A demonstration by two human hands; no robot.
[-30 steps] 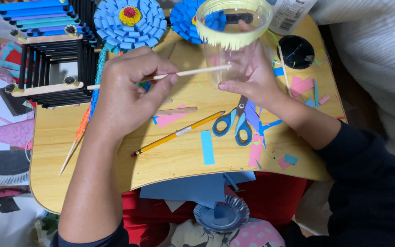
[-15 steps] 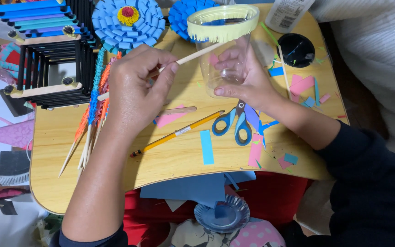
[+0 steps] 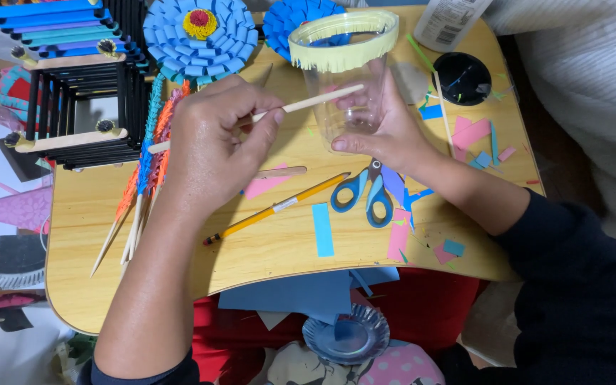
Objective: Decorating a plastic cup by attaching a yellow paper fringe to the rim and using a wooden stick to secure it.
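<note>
1. Left hand (image 3: pixel 212 139), centre-left of frame, was pinched around a thin wooden stick (image 3: pixel 308 105); the stick's far end pointed right and lay against the side of the clear plastic cup (image 3: pixel 344 85).
2. Right hand (image 3: pixel 386 132), centre of frame, gripped the cup from the right and behind, thumb on the lower wall, cup tilted with its mouth toward the camera.
3. The cup sat upper centre, held just above the wooden lap table (image 3: pixel 251 249); a pale yellow fringed paper band (image 3: pixel 344 41) ran round its rim.
4. Below the right hand: blue-handled scissors (image 3: pixel 365 192) lay flat, a yellow pencil (image 3: pixel 272 210) just left of them, paper scraps scattered round both.
5. Upper left: blue paper flower (image 3: pixel 197 32); black stick frame (image 3: pixel 73 114) at left edge; bundle of paper-wrapped sticks (image 3: pixel 144 178) under the left wrist.
6. Upper right: white glue bottle (image 3: pixel 454 21) and a black lid (image 3: pixel 461 77) beside it.
7. Risk, my judgement: the thin cup wall could dent or slip under the thumb if the stick pressed hard, since only 1 hand steadied it.
8. Risk: the stick tip could catch the fringe and tear or peel the band.
9. Risk: the left forearm hung over the stick bundle; a drop of the wrist could knock it off the left edge.
</note>
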